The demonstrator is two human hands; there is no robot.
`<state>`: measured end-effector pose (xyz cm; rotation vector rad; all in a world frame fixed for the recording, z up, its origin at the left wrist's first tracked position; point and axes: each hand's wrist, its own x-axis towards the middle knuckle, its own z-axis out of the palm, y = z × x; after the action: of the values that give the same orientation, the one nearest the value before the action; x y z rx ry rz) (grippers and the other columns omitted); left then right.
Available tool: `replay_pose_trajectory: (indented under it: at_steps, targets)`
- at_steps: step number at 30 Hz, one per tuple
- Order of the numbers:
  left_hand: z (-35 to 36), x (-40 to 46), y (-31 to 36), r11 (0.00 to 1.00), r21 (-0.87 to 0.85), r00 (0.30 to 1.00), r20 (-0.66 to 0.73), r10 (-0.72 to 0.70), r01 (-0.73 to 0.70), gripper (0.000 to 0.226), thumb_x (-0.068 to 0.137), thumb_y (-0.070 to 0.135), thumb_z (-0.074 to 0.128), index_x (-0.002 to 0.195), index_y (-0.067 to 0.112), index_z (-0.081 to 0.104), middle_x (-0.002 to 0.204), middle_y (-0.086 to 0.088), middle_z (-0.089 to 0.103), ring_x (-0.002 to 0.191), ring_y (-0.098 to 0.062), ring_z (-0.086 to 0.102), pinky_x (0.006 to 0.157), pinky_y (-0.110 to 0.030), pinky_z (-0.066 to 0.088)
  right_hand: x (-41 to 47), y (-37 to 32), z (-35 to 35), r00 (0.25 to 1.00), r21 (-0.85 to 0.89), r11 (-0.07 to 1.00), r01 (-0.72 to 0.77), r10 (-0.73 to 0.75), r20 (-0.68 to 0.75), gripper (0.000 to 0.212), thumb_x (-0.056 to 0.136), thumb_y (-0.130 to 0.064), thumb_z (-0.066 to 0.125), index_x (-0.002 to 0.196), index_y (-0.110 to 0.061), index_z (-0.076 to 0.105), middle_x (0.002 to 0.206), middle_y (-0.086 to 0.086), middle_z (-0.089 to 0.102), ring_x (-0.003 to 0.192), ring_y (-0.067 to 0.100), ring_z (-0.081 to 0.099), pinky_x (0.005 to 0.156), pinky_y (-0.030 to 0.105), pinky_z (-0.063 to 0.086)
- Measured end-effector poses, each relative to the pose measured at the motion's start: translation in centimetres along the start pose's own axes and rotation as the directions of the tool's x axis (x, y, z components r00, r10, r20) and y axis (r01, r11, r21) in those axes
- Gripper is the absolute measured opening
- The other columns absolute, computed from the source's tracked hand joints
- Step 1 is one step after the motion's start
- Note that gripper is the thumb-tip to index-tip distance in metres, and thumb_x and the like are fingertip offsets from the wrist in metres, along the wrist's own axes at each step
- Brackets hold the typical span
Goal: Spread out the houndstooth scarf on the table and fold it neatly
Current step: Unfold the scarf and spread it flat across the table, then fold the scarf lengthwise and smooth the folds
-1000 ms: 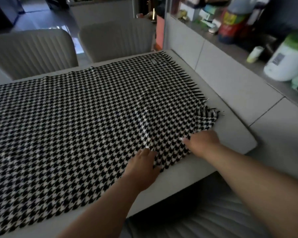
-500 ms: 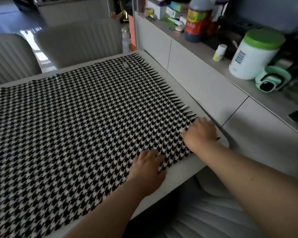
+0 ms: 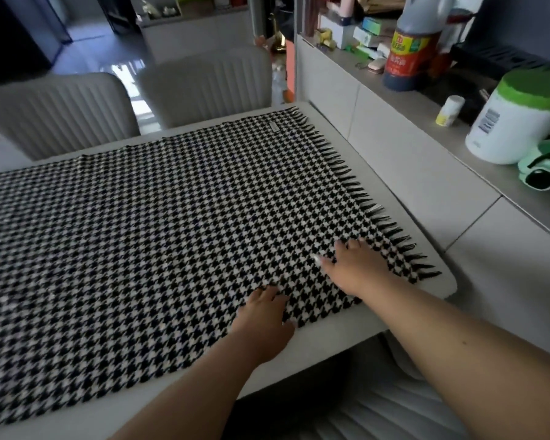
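Observation:
The black-and-white houndstooth scarf [image 3: 172, 223] lies flat across the white table [image 3: 438, 281], its fringed end along the right side. My left hand [image 3: 264, 319] rests palm down on the scarf's near edge, fingers apart. My right hand [image 3: 353, 268] lies flat on the cloth near the near right corner, fingers spread, close to the fringe. Neither hand grips the fabric.
Two pale ribbed chairs [image 3: 61, 112] stand at the table's far side. A grey counter [image 3: 426, 128] runs along the right with a dark bottle [image 3: 410, 55], a white tub with a green lid [image 3: 515, 122] and a small white bottle [image 3: 450, 111]. A ribbed seat [image 3: 378, 417] is below me.
The bunched near right corner of the scarf has been flattened. My right hand slid from the corner's edge onto the cloth; my left hand stayed at the near edge.

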<state>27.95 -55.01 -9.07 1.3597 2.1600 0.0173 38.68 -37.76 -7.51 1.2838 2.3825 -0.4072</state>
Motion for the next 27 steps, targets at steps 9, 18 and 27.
replay_pose_trajectory:
  at_steps: [9, 18, 27]
  targets:
    - [-4.5, -12.8, -8.2, 0.91, -0.271, 0.924, -0.129, -0.359, 0.315, 0.038, 0.093, 0.046, 0.048, 0.123, 0.025, 0.055, 0.109, 0.001, 0.067, 0.095, -0.019, 0.063, 0.084, -0.035, 0.054, -8.5, -15.1, -2.6, 0.897, 0.411, 0.798, 0.442, -0.381, -0.224, 0.061, 0.095, -0.055, 0.039, 0.141, -0.015, 0.041, 0.136, 0.006, 0.052, 0.112, 0.02, 0.057, 0.084, 0.03, 0.048]
    - [-6.3, -31.9, -18.5, 0.775, -0.49, 0.719, -0.357, -0.596, 0.399, 0.026, 0.093, 0.044, 0.047, 0.108, 0.026, 0.059, 0.087, 0.006, 0.067, 0.076, -0.015, 0.062, 0.062, -0.028, 0.047, -22.8, -30.9, -2.6, 0.699, 0.43, 0.551, 0.715, -0.586, -0.41, 0.043, 0.091, -0.049, 0.052, 0.123, -0.022, 0.058, 0.118, -0.004, 0.062, 0.099, 0.012, 0.058, 0.08, 0.027, 0.046]
    - [-4.6, -49.5, -31.0, 0.709, -0.577, 0.547, -0.468, -0.694, 0.405, 0.03, 0.093, 0.049, 0.048, 0.114, 0.03, 0.058, 0.089, 0.014, 0.064, 0.077, -0.007, 0.062, 0.076, -0.031, 0.056, -34.7, -47.3, 3.8, 0.606, 0.415, 0.452, 0.789, -0.682, -0.409, 0.038, 0.091, -0.045, 0.054, 0.119, -0.019, 0.06, 0.11, -0.003, 0.064, 0.095, 0.011, 0.059, 0.073, 0.023, 0.043]
